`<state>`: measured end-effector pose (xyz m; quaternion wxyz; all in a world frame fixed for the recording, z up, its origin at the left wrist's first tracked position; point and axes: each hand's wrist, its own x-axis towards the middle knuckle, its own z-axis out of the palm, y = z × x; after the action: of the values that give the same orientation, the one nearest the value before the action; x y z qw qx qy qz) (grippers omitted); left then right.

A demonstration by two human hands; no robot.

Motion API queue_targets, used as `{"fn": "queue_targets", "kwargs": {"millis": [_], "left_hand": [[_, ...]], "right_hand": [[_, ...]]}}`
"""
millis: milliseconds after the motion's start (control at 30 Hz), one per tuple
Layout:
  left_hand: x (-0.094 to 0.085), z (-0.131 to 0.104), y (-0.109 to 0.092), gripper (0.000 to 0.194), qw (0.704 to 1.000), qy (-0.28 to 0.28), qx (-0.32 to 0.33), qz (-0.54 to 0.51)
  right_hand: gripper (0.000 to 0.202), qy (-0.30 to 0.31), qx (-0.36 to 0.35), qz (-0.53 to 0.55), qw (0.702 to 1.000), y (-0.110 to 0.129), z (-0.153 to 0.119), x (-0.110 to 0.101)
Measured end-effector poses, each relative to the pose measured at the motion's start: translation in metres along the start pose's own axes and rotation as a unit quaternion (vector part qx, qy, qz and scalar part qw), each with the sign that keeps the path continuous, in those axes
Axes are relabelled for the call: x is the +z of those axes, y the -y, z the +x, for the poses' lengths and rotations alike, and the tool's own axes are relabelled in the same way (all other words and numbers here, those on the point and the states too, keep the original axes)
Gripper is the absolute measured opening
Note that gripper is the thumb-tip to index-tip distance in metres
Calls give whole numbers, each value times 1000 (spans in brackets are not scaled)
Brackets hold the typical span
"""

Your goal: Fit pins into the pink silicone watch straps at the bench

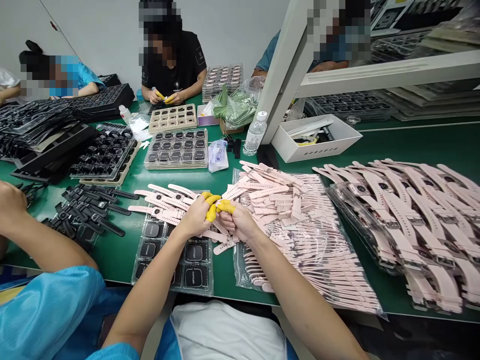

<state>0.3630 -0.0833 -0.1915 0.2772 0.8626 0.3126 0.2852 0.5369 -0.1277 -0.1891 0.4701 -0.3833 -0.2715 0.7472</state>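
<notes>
My left hand [198, 215] and my right hand [236, 217] meet fingertip to fingertip, with yellow covers on several fingers. Both are closed in a pinch around something small; the fingers hide most of it and only a pale bit shows. Pink watch straps [225, 247] stick out just below the fingers; whether they join the held piece I cannot tell. Under my left hand, pink-strapped watches [165, 214] lie across a clear tray [209, 280] of square black watch faces [194, 252]. Beside my right hand, loose pink straps [279, 192] are heaped on a plastic bag [315, 250] packed with more.
At right are stacked trays of pink-strapped watches [420, 220]. Black-strapped watches [90, 207] lie left, near a co-worker's arm [45, 225]. Ahead are a watch-face tray [176, 149], a bottle [255, 134], a white box [317, 140] and a slanted post [281, 75]. Another person sits opposite.
</notes>
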Motion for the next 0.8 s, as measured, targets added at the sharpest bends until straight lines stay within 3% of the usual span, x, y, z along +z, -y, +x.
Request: {"fn": "queue_targets", "kwargs": {"millis": [167,300,400,533,700,800], "left_hand": [[-1,0,0,41,999,17,15,39],[-1,-1,1,39,999,-5,0,-47],[0,-2,0,42,993,-25,-4,-114],[3,-3,-2,50,993,-69,12,-91],[2,-5,3,58,987,-160,9,17],[-10,-6,5,60,987,-151,1,58]], "right_hand": [[35,-1,6,-18,1000,-2,0,-1],[33,13,-7,-27,1000,-1,-1,0],[35,4,-67,-59,996,-2,-2,0],[35,-53,-196,-194,960,-6,-2,-2],[23,-58,-251,-346,902,-6,-3,-4],[22,-49,-260,-391,882,-3,-4,-5]]}}
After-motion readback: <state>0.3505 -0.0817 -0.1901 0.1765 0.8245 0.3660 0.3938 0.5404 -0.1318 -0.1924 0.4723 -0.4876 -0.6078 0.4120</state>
